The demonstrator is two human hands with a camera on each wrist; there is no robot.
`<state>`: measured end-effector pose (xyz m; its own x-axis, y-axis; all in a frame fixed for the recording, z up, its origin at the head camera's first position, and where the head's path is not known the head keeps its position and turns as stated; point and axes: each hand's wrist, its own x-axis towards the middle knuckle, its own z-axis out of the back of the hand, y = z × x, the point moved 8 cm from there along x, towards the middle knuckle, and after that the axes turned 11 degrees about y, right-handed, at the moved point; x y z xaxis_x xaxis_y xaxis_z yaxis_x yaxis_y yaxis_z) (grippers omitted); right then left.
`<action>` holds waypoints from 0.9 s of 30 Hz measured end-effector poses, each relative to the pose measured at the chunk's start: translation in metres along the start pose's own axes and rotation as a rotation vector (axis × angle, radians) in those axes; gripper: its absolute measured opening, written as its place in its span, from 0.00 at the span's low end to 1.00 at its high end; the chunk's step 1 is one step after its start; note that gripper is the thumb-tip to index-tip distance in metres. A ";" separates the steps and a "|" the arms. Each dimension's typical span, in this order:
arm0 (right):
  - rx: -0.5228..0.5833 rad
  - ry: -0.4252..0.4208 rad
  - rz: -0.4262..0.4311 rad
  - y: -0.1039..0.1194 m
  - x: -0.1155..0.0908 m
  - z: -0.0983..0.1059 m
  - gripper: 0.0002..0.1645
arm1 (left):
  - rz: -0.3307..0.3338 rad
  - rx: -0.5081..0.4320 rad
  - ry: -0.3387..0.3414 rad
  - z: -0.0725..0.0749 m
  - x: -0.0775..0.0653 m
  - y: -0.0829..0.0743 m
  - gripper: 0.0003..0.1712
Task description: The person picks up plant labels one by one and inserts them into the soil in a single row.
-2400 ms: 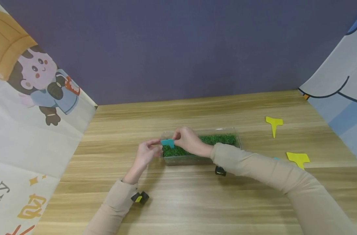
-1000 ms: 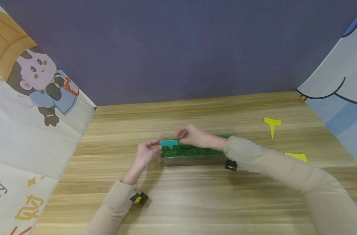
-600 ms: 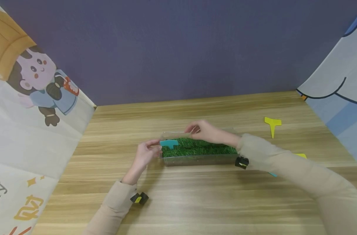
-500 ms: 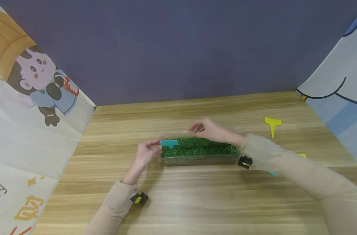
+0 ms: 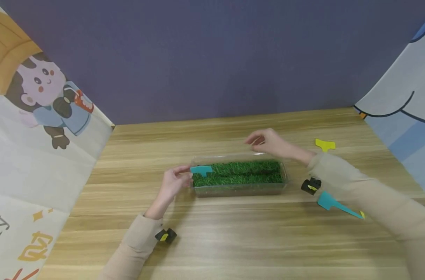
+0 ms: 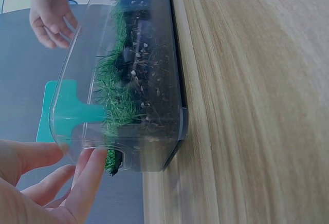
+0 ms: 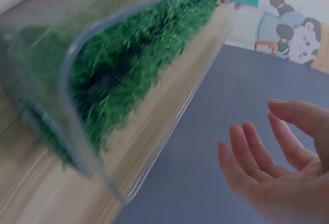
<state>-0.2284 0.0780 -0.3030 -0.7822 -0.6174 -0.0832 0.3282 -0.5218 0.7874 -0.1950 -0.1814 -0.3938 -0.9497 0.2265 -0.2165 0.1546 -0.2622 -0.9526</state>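
Observation:
A clear plastic box (image 5: 240, 190) holds dark soil and two strips of green grass (image 5: 247, 179). At its left end a teal T-shaped plant label (image 5: 201, 170) stands upright in the grass. My left hand (image 5: 172, 184) is at that end; in the left wrist view its fingertips touch the box's end wall, one beside the label's edge. Behind the box's back rim, toward the right, my right hand (image 5: 268, 142) hovers with loosely bent fingers, holding nothing. The right wrist view shows space between its thumb and fingers (image 7: 241, 154).
Right of the box, a second teal plant label (image 5: 333, 204) lies on the wooden table (image 5: 212, 241). Farther back lies a yellow label (image 5: 325, 145), its stem hidden by the right sleeve. A yellow tip (image 5: 362, 214) peeks out beside that sleeve. A dark wall (image 5: 233, 62) rises behind the table.
My right hand has let go of the teal plant label and moved right and back, off the grass. The label stays standing. My left hand has stayed at the box's left end.

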 end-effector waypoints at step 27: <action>-0.097 -0.072 -0.218 -0.087 -0.025 0.071 0.18 | 0.009 -0.012 -0.013 -0.005 0.009 -0.004 0.21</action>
<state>-0.2755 0.1805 -0.3257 -0.8748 -0.4421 -0.1984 0.1939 -0.6946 0.6928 -0.2024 -0.1742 -0.3933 -0.9516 0.2124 -0.2223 0.1661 -0.2531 -0.9531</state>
